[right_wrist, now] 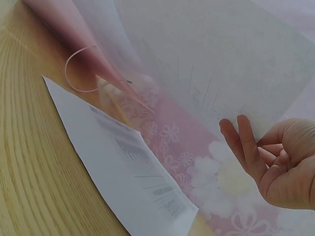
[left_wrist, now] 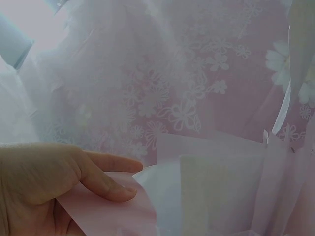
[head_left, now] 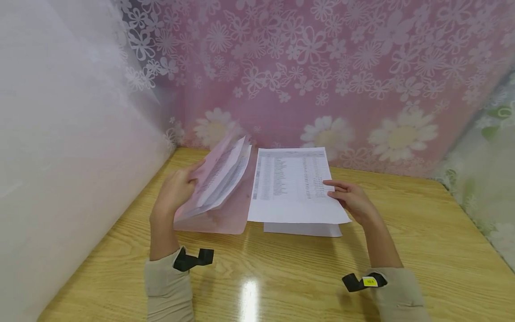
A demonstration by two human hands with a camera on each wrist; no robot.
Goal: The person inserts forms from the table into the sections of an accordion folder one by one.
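A pink translucent folder (head_left: 217, 221) stands part-open on the left of the table, several printed pages (head_left: 227, 179) leaning inside its raised cover. My left hand (head_left: 177, 190) grips the outer edge of that cover; in the left wrist view the thumb (left_wrist: 115, 189) lies over the pink edge. Right of the folder, a printed sheet with a table of rows (head_left: 291, 188) is lifted off the surface. My right hand (head_left: 356, 201) pinches its right edge. Beneath it another printed sheet (right_wrist: 123, 162) lies on the table, mostly covered in the head view.
The wooden table (head_left: 289, 273) reaches back to a pink flowered curtain (head_left: 281, 80). Whitish sheeting (head_left: 80, 134) closes off the left side, and a flowered sheet (head_left: 495, 179) hangs at the right. A thin loop (right_wrist: 69, 69) shows beside the folder in the right wrist view.
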